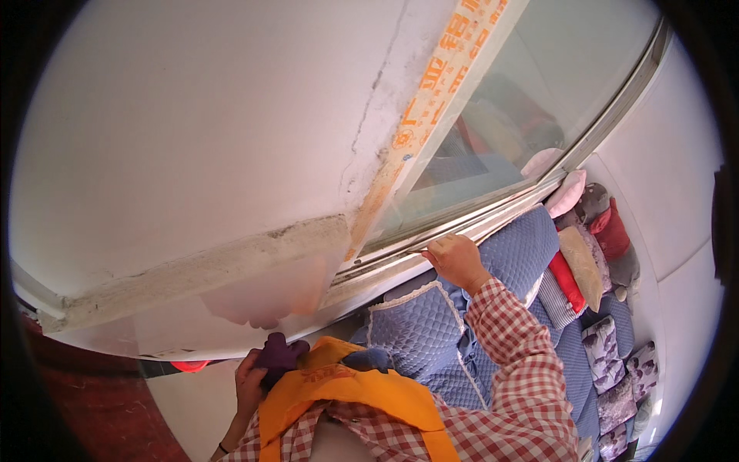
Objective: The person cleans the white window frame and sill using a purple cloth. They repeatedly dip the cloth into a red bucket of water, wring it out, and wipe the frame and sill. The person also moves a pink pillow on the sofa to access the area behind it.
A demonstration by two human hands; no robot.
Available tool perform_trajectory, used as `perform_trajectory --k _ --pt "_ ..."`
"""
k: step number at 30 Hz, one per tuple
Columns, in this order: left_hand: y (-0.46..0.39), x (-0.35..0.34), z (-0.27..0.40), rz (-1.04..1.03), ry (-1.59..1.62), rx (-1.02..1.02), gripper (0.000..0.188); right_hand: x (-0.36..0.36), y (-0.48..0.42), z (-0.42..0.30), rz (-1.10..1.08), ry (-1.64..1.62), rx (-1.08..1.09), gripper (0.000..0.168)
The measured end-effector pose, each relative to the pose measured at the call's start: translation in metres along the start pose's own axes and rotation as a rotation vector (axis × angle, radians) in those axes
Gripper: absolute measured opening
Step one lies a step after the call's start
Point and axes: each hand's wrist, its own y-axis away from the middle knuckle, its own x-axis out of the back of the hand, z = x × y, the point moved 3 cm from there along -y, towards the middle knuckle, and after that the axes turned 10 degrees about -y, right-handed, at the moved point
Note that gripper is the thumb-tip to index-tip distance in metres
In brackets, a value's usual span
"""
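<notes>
My right hand [456,261] is closed around a thin tool, whose narrow tip rests at the dirty lower track [381,255] of a sliding window. What kind of tool it is cannot be told. Low at the left, beside the edge of the white sill, my left hand [249,378] grips a bunched dark purple cloth [281,357]. The window's glass pane [462,167] stands beyond the track. Its frame [427,110] carries protective film with orange writing. An orange apron [352,392] covers the front of my checked shirt.
A sofa with a blue quilted cover [415,329] stands right below the window. Several cushions, among them a red cushion [566,280] and a pink cushion [567,193], line its far side. A stained ledge [219,265] runs along the white wall. Something red [190,366] lies low at the left.
</notes>
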Motion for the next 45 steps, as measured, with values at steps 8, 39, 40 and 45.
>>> perform_trajectory --k 8,39,40,45 --pt "-0.013 -0.014 -0.007 -0.097 -0.042 0.015 0.028 0.012 0.009 0.034 -0.077 0.046 -0.047 0.023" --pt "-0.022 -0.091 0.016 -0.106 -0.059 -0.116 0.039 -0.033 0.008 -0.102 0.045 -0.830 0.219 0.013" --pt "-0.027 -0.097 0.023 -0.166 -0.103 -0.136 0.038 -0.038 0.018 -0.094 0.010 -1.030 0.089 0.013" --pt "-0.060 -0.160 0.075 -0.378 -0.475 -0.344 0.025 -0.070 0.044 -0.069 -0.289 -1.781 -0.337 0.030"
